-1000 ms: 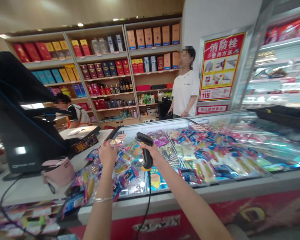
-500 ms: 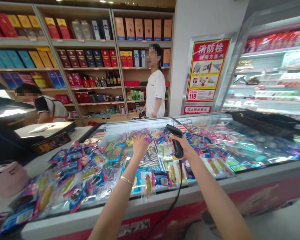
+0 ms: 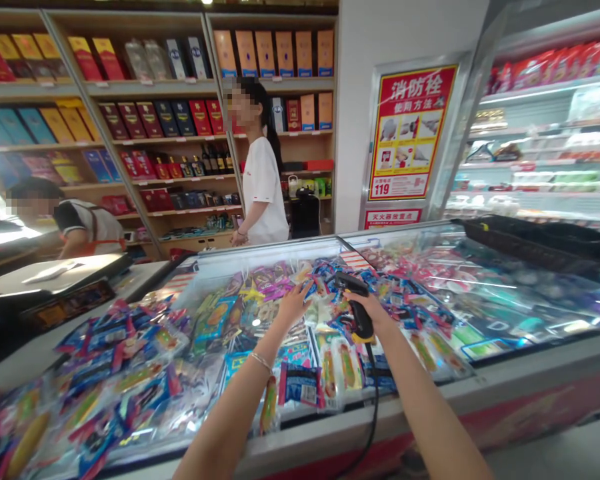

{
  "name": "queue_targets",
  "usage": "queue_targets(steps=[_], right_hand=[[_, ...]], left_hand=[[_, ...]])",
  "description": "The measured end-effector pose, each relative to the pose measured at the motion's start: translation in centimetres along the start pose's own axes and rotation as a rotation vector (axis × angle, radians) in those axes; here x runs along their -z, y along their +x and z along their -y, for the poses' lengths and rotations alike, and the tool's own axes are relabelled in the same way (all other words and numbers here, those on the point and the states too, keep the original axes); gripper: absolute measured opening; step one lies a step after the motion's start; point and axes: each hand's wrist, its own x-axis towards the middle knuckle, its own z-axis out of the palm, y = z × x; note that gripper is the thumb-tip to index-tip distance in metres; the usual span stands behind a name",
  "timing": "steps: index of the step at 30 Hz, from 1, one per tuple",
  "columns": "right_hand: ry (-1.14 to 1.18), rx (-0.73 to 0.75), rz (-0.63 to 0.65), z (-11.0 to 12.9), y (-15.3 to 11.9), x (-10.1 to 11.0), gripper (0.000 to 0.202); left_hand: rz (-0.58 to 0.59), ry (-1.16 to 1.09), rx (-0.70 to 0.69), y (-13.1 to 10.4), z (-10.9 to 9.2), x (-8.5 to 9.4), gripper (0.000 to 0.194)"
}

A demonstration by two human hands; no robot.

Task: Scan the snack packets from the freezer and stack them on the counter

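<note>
My right hand [image 3: 370, 310] is wrapped round a black and yellow handheld scanner [image 3: 361, 320], whose cable hangs over the freezer's front edge. To its left, my left hand [image 3: 294, 305] is over the freezer with fingers spread and nothing in it. Below the hands, colourful wrapped packets lie on the glass, among them a blue packet [image 3: 301, 385] and a clear-wrapped yellow-green one [image 3: 349, 365]. A large heap of packets [image 3: 115, 360] covers the left end. More packaged goods [image 3: 217, 320] show inside the freezer.
Behind the freezer [image 3: 530, 363] a person in a white shirt [image 3: 266, 190] stands by shelves of boxes. Another person [image 3: 90, 223] bends at the far left beside a counter [image 3: 145, 283]. A black tray [image 3: 540, 243] rests on the freezer's right side.
The person in white has moved left. My view has shifted slightly, and my left hand has come nearer the scanner, which remains in my right hand.
</note>
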Motion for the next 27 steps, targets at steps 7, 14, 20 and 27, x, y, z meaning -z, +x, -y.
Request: queue_targets(steps=[7,14,20,27], right_hand=[[-0.035,0.031,0.006,-0.1,-0.8,-0.2,0.020],[-0.043,0.059,0.038,-0.2,-1.0,-0.4,0.019],[-0.014,0.097,0.106,0.7,-1.8,-2.3,0.023],[-0.108,0.172,0.456,1.6,-3.3,-10.6,0.031]], left_hand=[[-0.118,-0.048,0.042,-1.0,0.1,0.0,0.050],[-0.119,-0.985,0.430,-1.7,2.3,1.7,0.037],[-0.119,-1.522,0.465,-6.6,6.9,4.9,0.030],[-0.409,-1.606,0.369,-9.0,11.0,7.4,0.032]])
